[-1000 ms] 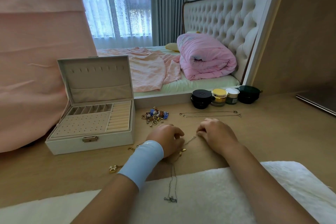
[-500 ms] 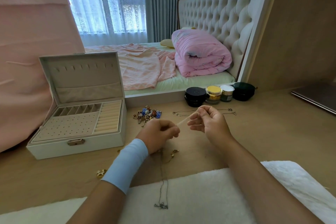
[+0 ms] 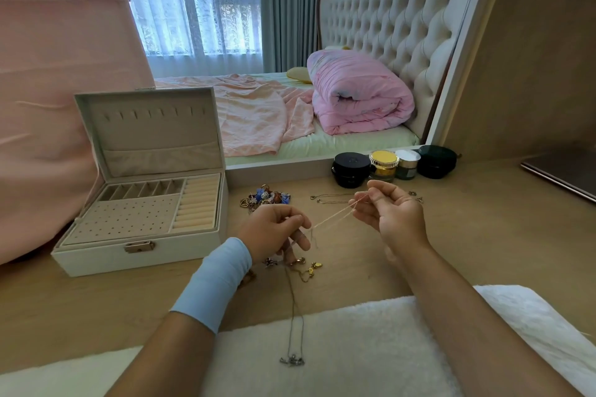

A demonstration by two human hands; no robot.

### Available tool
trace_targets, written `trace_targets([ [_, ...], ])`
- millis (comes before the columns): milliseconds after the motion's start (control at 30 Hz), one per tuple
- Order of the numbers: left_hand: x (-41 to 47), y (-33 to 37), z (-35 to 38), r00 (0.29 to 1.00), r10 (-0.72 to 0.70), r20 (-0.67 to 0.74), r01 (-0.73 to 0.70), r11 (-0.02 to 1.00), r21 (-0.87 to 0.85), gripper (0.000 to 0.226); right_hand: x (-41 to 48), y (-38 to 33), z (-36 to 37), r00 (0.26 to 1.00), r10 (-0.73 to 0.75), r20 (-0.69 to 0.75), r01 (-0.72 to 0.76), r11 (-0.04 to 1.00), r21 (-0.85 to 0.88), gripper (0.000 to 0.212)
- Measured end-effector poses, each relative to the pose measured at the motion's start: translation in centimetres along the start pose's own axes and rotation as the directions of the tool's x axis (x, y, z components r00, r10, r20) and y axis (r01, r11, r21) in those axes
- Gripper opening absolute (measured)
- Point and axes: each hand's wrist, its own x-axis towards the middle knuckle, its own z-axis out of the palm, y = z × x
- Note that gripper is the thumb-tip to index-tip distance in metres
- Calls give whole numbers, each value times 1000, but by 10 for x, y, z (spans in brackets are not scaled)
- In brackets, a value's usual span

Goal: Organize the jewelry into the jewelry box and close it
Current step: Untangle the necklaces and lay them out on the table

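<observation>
Too thin and blurred to follow past the fingertips of the left hand (image 3: 274,229): chain (image 3: 332,217). Partly hidden behind that hand, with pieces too small to tell apart: charm pile (image 3: 266,198). Hidden in its middle behind the right hand (image 3: 392,219): necklace (image 3: 329,198). Too small to name by shape: pendant (image 3: 292,360). Cut off by the right edge: slab (image 3: 561,174).

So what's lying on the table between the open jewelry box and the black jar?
In the head view, a heap of small jewelry lies between the jewelry box and the black jar; a thin necklace lies just right of it.
</observation>
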Motion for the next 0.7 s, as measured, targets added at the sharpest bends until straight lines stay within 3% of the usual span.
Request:
trace_targets([
  [100,1,2,-2,1000,-4,15,4,1000,-17,19,0,-5,0,994,108,29,-111,977,179,18],
  [200,1,5,-4,999,-14,42,12,999,34,17,1,-7,-3,990,132,50,-139,974,181,22],
  [333,-1,4,-5,996,-57,67,36,958,285,15,-1,-12,-4,991,62,119,-55,997,-56,23],
  [467,-2,5,-5,985,-104,141,34,902,431,19,-9,-8,2,966,-38,254,130,926,-356,23],
  [633,-3,5,8,990,-70,120,-1,860,511,7,-11,-2,2,926,-77,369,261,837,-481,26],
  [700,-4,7,18,989,-51,139,-42,801,597,14,-10,-1,0,905,-96,414,327,780,-534,27],
])
